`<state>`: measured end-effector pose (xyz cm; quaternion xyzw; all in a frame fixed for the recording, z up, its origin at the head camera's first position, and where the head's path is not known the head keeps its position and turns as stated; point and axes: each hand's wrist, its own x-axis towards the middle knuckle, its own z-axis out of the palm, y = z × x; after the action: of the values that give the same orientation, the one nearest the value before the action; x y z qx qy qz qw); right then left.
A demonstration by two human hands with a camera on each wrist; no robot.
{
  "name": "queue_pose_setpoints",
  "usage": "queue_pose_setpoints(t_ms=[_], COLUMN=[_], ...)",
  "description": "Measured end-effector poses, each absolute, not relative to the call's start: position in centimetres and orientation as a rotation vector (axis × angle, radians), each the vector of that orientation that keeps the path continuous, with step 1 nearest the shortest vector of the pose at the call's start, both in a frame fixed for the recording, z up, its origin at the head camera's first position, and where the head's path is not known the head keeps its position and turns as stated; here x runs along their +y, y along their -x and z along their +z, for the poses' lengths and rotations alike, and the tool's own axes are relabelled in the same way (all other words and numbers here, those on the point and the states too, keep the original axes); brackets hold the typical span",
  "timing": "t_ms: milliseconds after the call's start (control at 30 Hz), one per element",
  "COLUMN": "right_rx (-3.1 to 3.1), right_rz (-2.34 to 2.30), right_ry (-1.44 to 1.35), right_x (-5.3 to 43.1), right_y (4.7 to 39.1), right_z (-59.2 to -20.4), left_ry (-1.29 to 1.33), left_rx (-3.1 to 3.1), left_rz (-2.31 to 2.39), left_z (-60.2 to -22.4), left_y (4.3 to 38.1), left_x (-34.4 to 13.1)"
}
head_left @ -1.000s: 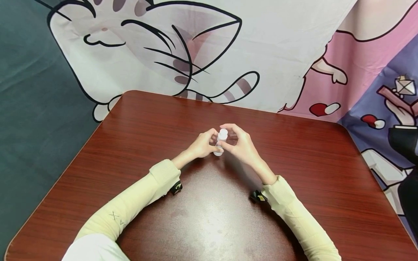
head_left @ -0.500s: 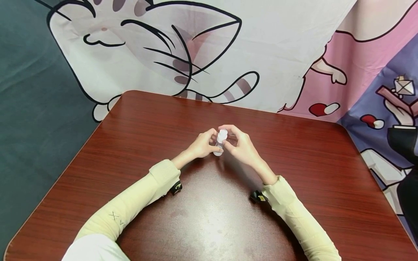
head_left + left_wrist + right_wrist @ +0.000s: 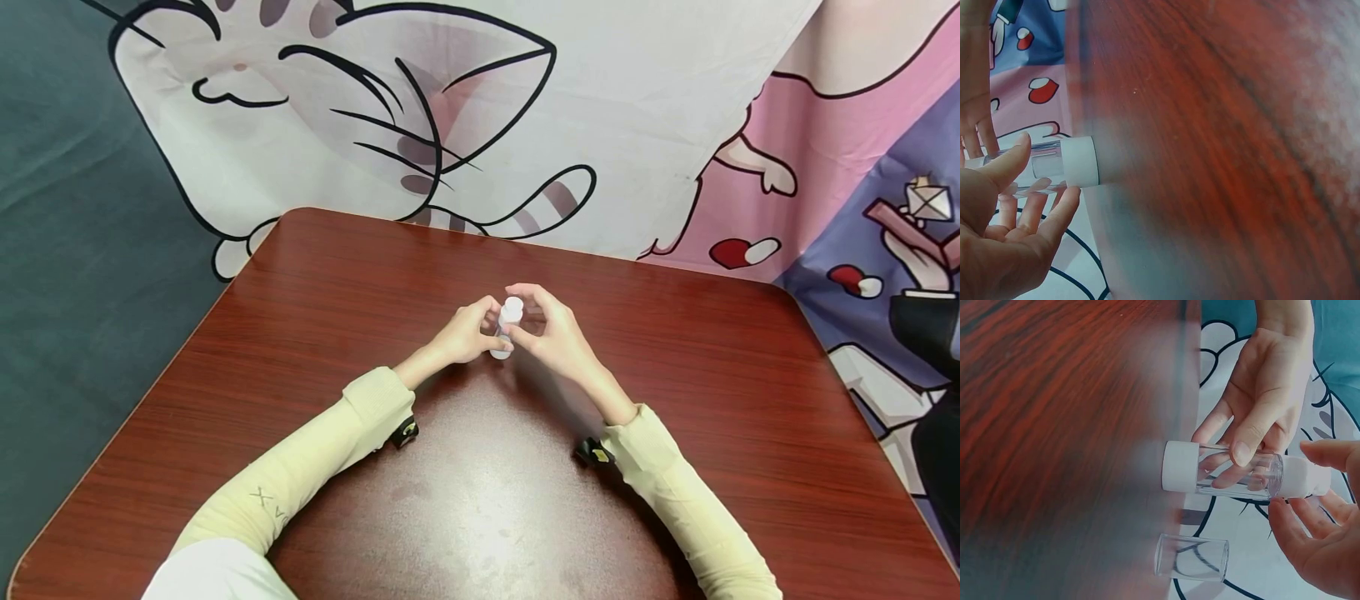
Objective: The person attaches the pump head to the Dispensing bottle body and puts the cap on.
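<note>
The bottle [image 3: 1244,481] is held nearly upright between the left hand [image 3: 465,335] and right hand [image 3: 557,335]. Its clear body is pinched by the left; its white top [image 3: 1296,477] is ringed by the right, grip unclear. Its base [image 3: 1180,466] is white.

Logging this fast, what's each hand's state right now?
Left hand: holding the clear bottle.
Right hand: closed around its white top; grip firmness unclear.

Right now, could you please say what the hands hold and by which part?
A bottle: the left hand grips its clear body; the right hand curls round its white top.
</note>
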<state>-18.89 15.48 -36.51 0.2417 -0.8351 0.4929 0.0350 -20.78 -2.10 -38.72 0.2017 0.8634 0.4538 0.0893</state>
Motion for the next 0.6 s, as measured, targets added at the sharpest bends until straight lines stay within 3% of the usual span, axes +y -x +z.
queue_pose_setpoints(t_ms=[333,600], right_rx=[-2.597,-2.572], right_rz=[1.485,1.527], right_ry=[-0.824,-0.817], right_x=[14.4,15.1], right_y=[16.8,18.3], right_z=[-33.2,-35.3], left_ry=[-0.593,-0.601], left_rx=[2.569,2.56], left_rz=[1.35,1.355], left_z=[-38.7,-38.7], left_y=[20.8,20.8], left_x=[-2.1,-2.1])
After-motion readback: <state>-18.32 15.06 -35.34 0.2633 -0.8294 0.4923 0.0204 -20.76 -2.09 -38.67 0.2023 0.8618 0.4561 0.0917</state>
